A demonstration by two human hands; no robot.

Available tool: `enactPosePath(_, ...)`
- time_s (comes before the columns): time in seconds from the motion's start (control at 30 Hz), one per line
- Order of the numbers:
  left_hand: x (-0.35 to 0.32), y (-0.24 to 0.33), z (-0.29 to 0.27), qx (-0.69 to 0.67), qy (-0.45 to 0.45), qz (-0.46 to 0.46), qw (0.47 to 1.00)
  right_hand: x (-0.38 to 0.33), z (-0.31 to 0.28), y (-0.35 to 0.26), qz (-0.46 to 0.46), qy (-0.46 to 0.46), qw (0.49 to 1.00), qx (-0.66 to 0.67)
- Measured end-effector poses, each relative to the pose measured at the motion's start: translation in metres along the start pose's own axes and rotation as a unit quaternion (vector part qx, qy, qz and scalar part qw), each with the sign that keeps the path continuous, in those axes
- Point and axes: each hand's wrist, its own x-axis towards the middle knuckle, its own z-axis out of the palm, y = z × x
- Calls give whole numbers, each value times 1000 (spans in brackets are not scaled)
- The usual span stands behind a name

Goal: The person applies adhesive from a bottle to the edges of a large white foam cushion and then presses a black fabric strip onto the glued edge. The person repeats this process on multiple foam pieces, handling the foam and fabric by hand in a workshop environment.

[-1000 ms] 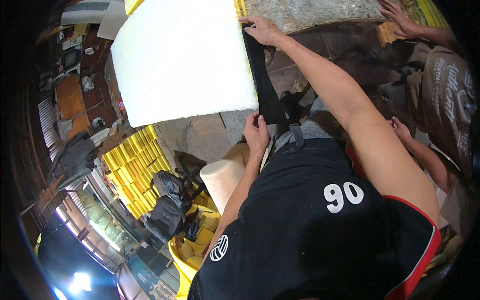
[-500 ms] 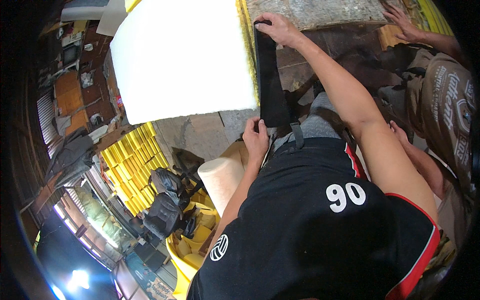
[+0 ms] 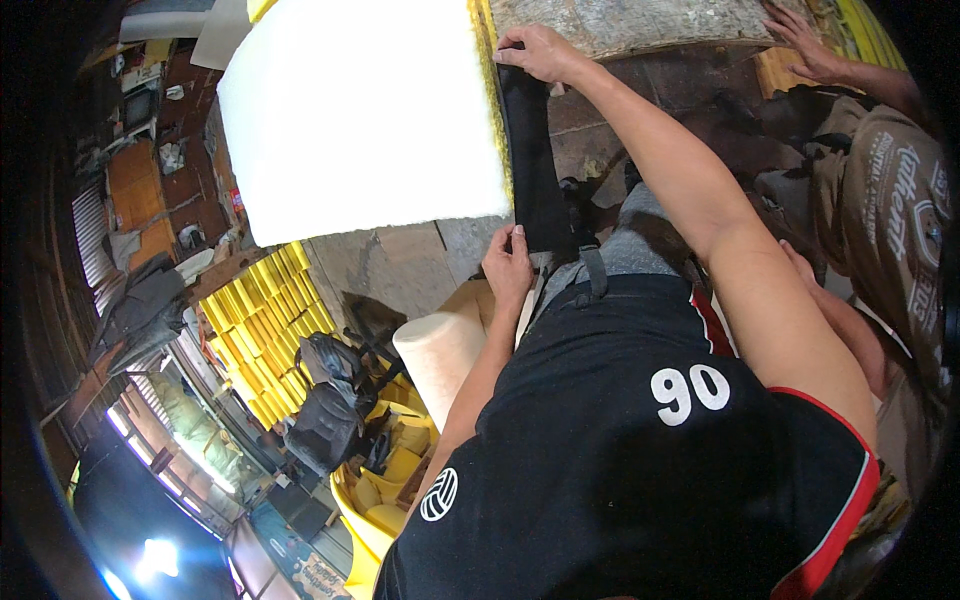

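Note:
A strip of black fabric (image 3: pixel 532 160) hangs along the near right edge of a thick white foam slab (image 3: pixel 365 120), whose side shows yellow. With thumb and fingers my right hand (image 3: pixel 540 54) pinches the strip's far top corner, close against the slab's edge. My left hand (image 3: pixel 508 265) grips the strip's near corner, by the slab's lower right corner. Both hands are closed, and the fabric is stretched between them. The slab's top is so bright that its surface detail is lost.
A co-worker's hand (image 3: pixel 805 50) rests on a worn wooden board (image 3: pixel 640 28) at the far right. Stacked yellow foam pieces (image 3: pixel 268 335), a dark seat (image 3: pixel 325 425) and a pale roll (image 3: pixel 437 358) stand at the left. The co-worker's brown shirt (image 3: pixel 890 220) is close on my right.
My right hand has shifted slightly left, bringing the strip's upper end closer to the foam's edge. My left hand has risen a little, still holding its corner.

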Motion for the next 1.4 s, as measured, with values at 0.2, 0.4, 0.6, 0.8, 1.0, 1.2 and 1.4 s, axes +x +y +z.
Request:
enactPosePath(0.2, -2, 8, -2, 28, 2, 24, 999, 7, 18, 15, -13, 32, 999, 5)
enactPosePath(0.4, -1, 6, -3, 43, 2, 20, 999, 12, 26, 18, -7, 34, 999, 7)
enactPosePath(0.6, 1, 7, -5, 31, -4, 10, 999, 11, 27, 15, -67, 80, 995, -11)
enactPosePath(0.8, 2, 20, -6, 50, 4, 8, 999, 14, 32, 18, -42, 89, 995, -18)
enactPosePath(1.0, 5, 19, -8, 63, 7, 11, 998, 20, 37, 19, -44, 85, 995, 1)
enactPosePath(1.2, 4, 20, -8, 66, 18, 21, 997, 19, 40, 15, -45, 96, 994, 24)
enactPosePath(1.4, 5, 19, -6, 64, 36, 58, 996, 18, 41, 13, -48, 106, 992, 50)
